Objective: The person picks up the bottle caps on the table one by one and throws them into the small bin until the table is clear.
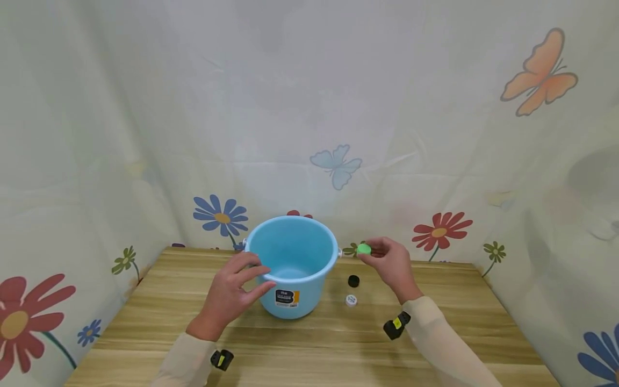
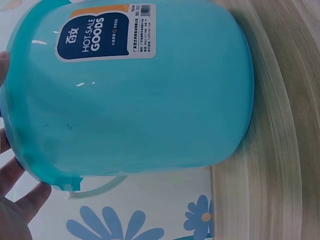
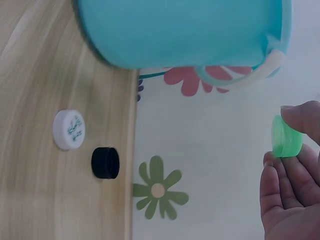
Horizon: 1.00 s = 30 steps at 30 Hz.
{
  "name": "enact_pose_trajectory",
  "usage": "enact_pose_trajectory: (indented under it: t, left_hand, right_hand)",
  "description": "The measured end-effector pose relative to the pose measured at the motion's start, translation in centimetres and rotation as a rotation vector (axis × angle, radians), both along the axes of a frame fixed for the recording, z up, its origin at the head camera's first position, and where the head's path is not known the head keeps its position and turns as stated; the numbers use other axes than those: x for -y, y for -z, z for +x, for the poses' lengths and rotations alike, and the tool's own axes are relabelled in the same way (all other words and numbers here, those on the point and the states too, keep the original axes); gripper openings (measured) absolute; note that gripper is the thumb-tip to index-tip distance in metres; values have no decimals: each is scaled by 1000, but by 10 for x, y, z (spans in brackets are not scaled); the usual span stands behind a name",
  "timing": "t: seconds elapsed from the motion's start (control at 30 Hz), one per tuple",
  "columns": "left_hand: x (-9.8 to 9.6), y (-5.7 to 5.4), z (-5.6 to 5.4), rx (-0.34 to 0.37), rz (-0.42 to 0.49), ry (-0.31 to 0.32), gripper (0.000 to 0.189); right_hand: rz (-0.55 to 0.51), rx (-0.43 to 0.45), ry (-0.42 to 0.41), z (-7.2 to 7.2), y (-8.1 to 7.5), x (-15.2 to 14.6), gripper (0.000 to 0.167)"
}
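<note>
A light-blue plastic bucket [image 1: 292,295] stands upright on the wooden table, its label facing me. My left hand [image 1: 234,285] holds the bucket's near-left rim, thumb on the outside and fingers curved over the edge. In the left wrist view its fingertips [image 2: 37,192] show along that rim, partly hidden. My right hand [image 1: 390,263] pinches a green bottle cap [image 3: 286,137] between thumb and fingers, raised above the table right of the bucket. Below it, a black bottle cap [image 1: 354,281] and a white bottle cap [image 3: 69,129] with printed marks lie on the table.
The bucket's pale handle [image 3: 250,77] hangs on its far side. A pale cloth backdrop [image 1: 271,107] printed with flowers and butterflies rises behind the wooden table [image 1: 300,355] and along both sides.
</note>
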State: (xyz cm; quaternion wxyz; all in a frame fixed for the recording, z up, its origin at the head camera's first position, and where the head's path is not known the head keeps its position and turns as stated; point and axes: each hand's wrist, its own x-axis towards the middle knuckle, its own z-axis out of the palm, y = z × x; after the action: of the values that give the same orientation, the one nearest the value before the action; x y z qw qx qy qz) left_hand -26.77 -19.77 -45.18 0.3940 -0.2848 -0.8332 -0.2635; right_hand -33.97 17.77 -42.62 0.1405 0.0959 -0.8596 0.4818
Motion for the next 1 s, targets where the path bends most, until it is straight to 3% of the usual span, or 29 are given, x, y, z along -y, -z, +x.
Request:
enact_pose_trajectory:
  t: [1.0]
  left_hand:
    - [1,0,-1,-3,4,11,33]
  right_hand:
    - [-96,-25,-157,16,-48,49,40]
